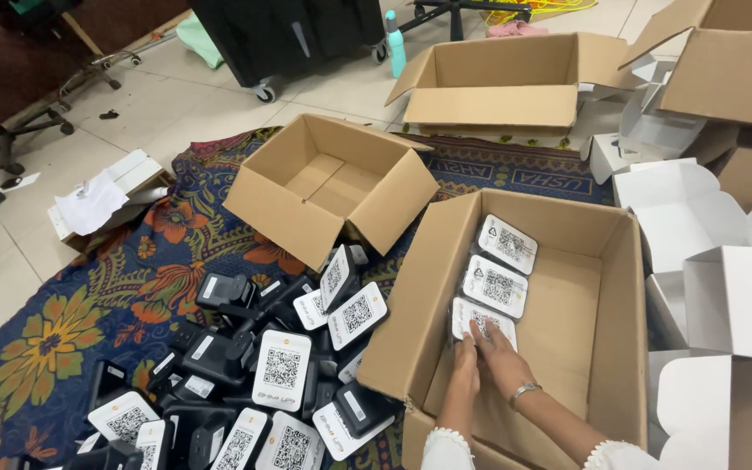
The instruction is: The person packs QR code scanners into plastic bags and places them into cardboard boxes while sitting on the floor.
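Note:
Both my hands reach into a large open cardboard box point(620, 287). My left hand point(466, 365) and my right hand point(500, 350) together press on a white-faced device point(473, 315) set against the box's left wall. Two more white-faced devices point(495, 285) point(506, 243) stand in a row behind it. A bracelet sits on my right wrist. To the left of the box, a pile of several black devices with white code faces point(282, 368) lies on the patterned cloth.
An empty open cardboard box point(280, 209) stands behind the pile. Another open box point(489, 104) sits further back. White folded cartons point(724, 296) are stacked at the right. A floral cloth point(71, 322) covers the tiled floor. Chair legs and a black wheeled cabinet point(280, 35) stand at the back.

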